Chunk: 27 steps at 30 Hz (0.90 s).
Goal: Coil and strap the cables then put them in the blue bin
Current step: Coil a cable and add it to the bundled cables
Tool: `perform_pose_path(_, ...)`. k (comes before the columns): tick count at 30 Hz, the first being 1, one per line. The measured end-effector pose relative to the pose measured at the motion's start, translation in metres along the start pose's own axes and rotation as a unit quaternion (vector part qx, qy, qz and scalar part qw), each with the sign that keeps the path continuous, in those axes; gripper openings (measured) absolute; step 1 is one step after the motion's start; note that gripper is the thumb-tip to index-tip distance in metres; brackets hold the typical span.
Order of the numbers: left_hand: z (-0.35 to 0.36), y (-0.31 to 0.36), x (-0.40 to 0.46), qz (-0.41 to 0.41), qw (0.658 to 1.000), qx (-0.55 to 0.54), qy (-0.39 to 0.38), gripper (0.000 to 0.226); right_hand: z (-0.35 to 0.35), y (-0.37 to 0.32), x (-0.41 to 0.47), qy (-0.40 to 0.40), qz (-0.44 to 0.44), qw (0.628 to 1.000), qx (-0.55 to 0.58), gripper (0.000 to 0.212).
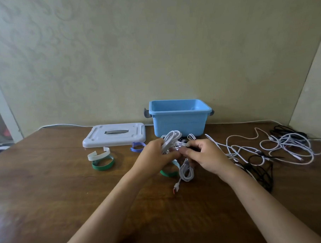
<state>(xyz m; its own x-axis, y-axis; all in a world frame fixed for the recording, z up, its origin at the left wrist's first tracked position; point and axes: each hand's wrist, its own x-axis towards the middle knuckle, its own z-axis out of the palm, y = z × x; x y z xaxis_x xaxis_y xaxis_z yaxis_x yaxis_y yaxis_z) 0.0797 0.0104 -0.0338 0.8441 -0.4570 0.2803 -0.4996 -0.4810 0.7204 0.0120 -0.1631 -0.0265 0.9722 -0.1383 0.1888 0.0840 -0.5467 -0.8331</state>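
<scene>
A dark brown wooden table (48, 181) with a worn, slightly glossy top fills the lower half of the view. Behind it stands a pale cream wall (152, 48) with a faint swirling floral pattern. At the right, 1 plain side wall (313, 100) meets it at a corner. At the far left, a pale door frame (7, 117) borders a dark opening, with blurred shapes beyond it. The light is soft and even, with a dull sheen on the table's near left part.
</scene>
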Motion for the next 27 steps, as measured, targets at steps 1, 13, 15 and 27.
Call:
perform_pose_path(1, -0.002, 0.000, 0.000, -0.007, 1.000, -0.003, 0.009, 0.031, -0.002, 0.001, -0.001, -0.004, -0.001, 0.999, 0.042, 0.010)
perform_pose_path(13, -0.008, -0.002, -0.003, -0.025, 0.995, 0.091, 0.029, 0.028, -0.006, -0.008, -0.009, -0.035, -0.027, 0.986, 0.160, 0.009)
perform_pose_path(15, -0.006, -0.001, -0.003, -0.009, 0.993, 0.113, 0.021, 0.025, -0.005, -0.007, -0.010, -0.027, -0.049, 0.995, 0.079, 0.013)
perform_pose_path(27, -0.003, 0.006, -0.006, 0.038, 0.975, 0.217, -0.024, 0.015, -0.002, -0.015, -0.016, 0.020, -0.149, 0.986, -0.067, 0.008)
